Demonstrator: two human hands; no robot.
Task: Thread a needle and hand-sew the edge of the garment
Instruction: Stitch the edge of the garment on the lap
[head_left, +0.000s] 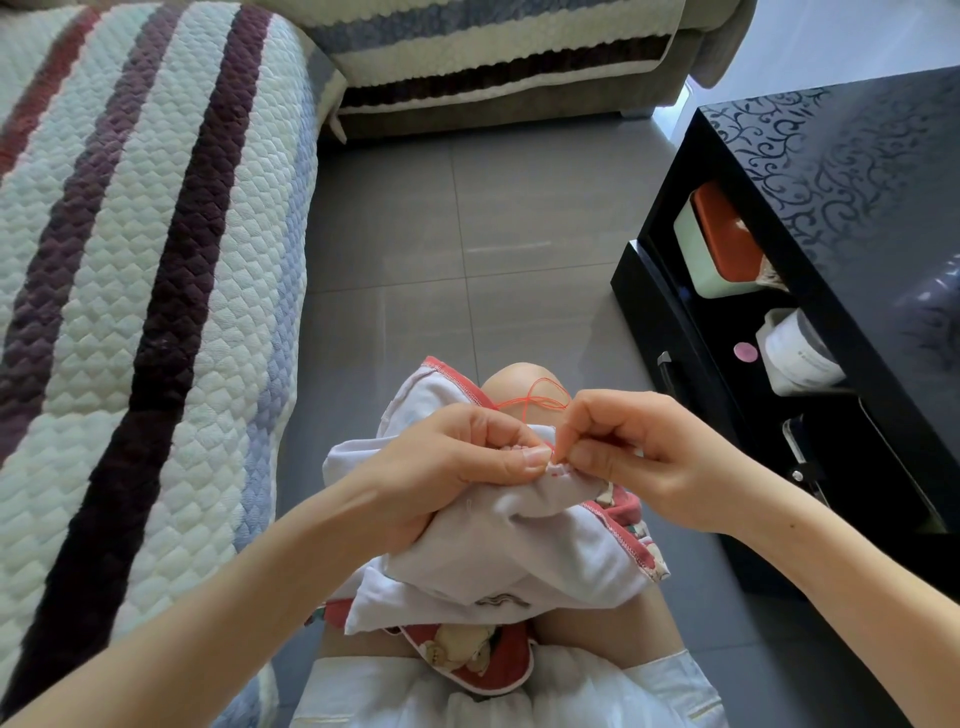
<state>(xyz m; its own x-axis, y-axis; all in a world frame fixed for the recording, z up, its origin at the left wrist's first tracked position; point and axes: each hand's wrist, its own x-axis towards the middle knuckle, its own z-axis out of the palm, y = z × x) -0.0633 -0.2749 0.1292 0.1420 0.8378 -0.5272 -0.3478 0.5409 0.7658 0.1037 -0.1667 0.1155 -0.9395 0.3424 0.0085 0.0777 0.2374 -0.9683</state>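
Note:
A white garment with red stitched edging lies bunched on my lap. My left hand grips a fold of it, thumb pressed on the edge being sewn. My right hand pinches at that same edge, right beside my left thumb. The needle is too small to make out between its fingertips. A red thread loops up from the pinch point, above my knee. A short row of red stitches shows on the white edge between the two hands.
A quilted striped sofa cover fills the left. A black glossy coffee table stands at the right, its lower shelf holding a red-lidded box and a white jar. Grey tiled floor lies ahead.

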